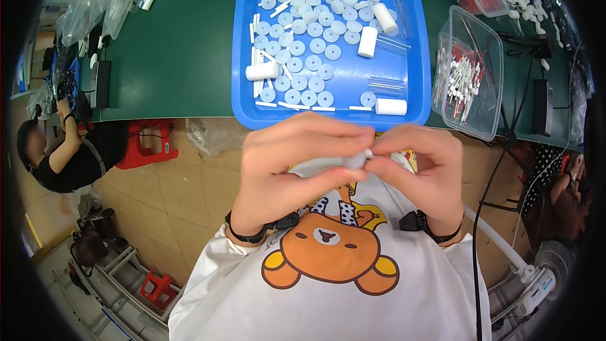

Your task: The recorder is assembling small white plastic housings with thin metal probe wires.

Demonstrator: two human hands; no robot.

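Note:
In front of my chest, just off the near edge of the blue tray (237,98), both hands meet. My left hand (293,158) is closed, its thumb and fingers pinching a translucent white disc (355,161). Against the disc, my right hand (420,161) pinches the end of a small white piece (368,153), mostly hidden by the fingertips; it looks like a thin rod. Similar translucent discs (314,62) with centre holes lie loose across the tray. Among them are thin white rods (323,108), several white cylinders (367,42) and clear tubes (387,85).
Right of the tray, a clear plastic box (499,88) holds small white and red parts. Plastic bags (95,0) lie on the green table (183,44) at far left. A black cable (481,208) hangs on my right. Another person (69,151) sits at left beside a red stool (151,145).

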